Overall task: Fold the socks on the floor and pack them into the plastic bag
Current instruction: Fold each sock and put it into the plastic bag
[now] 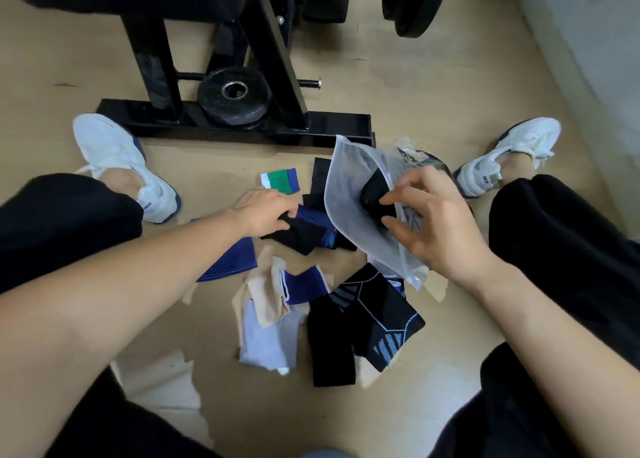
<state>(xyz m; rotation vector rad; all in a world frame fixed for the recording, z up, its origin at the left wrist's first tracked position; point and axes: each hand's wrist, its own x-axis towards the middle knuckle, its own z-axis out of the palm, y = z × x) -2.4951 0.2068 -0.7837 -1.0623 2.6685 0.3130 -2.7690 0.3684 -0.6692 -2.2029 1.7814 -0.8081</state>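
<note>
You are sitting on the wooden floor with your legs spread, a white sneaker on each foot, and the socks lie scattered between your knees. Your right hand is raised over the pile with its fingers closed on the plastic bag, pinching a dark folded sock that sits partly inside the bag's open mouth; thumb and fingertips press the sock against the translucent film. The bag hangs tilted, its far corner pointing toward the black weight bench frame, its lower edge just above the pile. Your left hand reaches forward and down, fingers curled and gripping a black and blue sock that rests on the floor beside the bag. Just beyond that hand lies a small green, white and blue sock, apart from the rest. Nearer to you, a blue ribbed sock lies partly under your left forearm, next to beige socks and a pale lilac one. To their right lie black socks with light blue patterns, overlapping each other. A round weight plate rests on the bench's base.
</note>
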